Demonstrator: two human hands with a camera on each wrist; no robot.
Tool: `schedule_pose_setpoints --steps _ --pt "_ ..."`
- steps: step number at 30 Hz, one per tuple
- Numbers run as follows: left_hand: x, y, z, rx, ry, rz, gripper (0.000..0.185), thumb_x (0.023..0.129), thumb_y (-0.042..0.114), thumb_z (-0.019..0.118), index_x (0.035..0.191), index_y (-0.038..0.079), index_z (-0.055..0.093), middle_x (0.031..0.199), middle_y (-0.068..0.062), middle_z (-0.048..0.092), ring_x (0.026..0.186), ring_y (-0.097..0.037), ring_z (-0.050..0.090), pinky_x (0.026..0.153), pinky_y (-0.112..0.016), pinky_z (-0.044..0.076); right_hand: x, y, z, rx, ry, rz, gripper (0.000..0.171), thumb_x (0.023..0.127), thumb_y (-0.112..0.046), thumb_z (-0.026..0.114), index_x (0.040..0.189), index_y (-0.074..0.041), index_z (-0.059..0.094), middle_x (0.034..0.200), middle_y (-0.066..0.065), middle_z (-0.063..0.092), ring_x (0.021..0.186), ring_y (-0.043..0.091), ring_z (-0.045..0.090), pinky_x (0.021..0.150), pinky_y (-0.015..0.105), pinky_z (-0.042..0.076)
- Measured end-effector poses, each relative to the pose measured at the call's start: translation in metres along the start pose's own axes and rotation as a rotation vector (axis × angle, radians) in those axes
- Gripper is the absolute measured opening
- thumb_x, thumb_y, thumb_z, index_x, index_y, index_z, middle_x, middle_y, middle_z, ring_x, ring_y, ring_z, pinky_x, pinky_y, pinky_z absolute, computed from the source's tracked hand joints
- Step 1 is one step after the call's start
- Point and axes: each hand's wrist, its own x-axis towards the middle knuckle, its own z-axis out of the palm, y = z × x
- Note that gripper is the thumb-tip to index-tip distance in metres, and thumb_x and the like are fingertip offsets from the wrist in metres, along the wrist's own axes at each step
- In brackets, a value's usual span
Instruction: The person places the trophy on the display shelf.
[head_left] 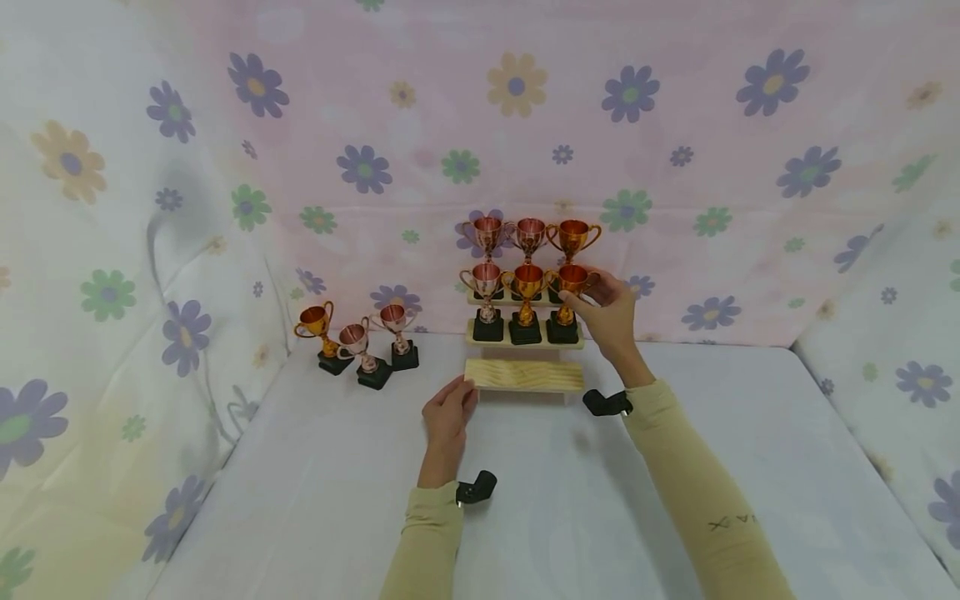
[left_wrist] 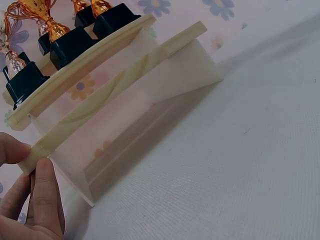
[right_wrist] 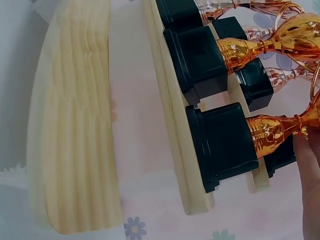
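A tiered stand with wooden steps (head_left: 523,375) and pale side panels stands against the back wall. My left hand (head_left: 447,414) pinches the left end of its bare bottom step, thumb above and fingers below in the left wrist view. At the right end of the middle step, my right hand (head_left: 609,317) holds a gold trophy cup (head_left: 573,282), whose black base (right_wrist: 227,145) rests on the wood. Beside it stand another gold trophy (head_left: 527,285) and a rose-gold trophy (head_left: 487,283). Two rose-gold trophies (head_left: 529,236) and a gold trophy (head_left: 573,237) occupy the top step.
Left of the stand, a gold trophy (head_left: 315,321) and two rose-gold trophies (head_left: 356,340) stand on the white-covered table (head_left: 315,475). Flower-printed cloth (head_left: 420,108) hangs behind and along both sides. Each wrist carries a black camera mount (head_left: 477,487).
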Motion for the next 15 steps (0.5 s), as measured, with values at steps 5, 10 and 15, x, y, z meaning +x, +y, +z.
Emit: schedule_pose_setpoints --steps 5,10,15 --pt "-0.002 0.0 0.0 0.018 -0.002 0.009 0.032 0.089 -0.002 0.072 0.121 -0.007 0.069 0.115 -0.019 0.068 0.092 -0.016 0.069 0.087 -0.027 0.061 -0.018 0.002 -0.006 -0.018 0.071 0.062 0.048 0.086 0.0 0.079 0.131 0.0 0.064 0.122 0.01 0.069 0.11 0.015 0.064 0.104 0.032 0.054" --pt "0.0 0.002 -0.003 0.071 -0.015 0.012 0.031 0.09 -0.001 0.073 0.12 -0.006 0.07 0.113 -0.017 0.069 0.089 -0.015 0.071 0.084 -0.026 0.061 -0.052 0.006 -0.014 -0.113 0.17 0.247 0.044 0.091 0.002 0.071 0.133 0.006 0.06 0.132 0.022 0.063 0.111 0.021 0.061 0.089 0.016 0.054" --pt "0.001 0.006 -0.009 0.121 -0.046 0.047 0.029 0.088 -0.001 0.076 0.116 -0.007 0.071 0.103 -0.014 0.072 0.082 -0.015 0.073 0.078 -0.026 0.062 -0.089 0.02 -0.015 -0.236 0.129 0.51 0.05 0.095 -0.006 0.067 0.142 0.003 0.051 0.137 0.025 0.058 0.118 0.031 0.057 0.078 0.012 0.048"
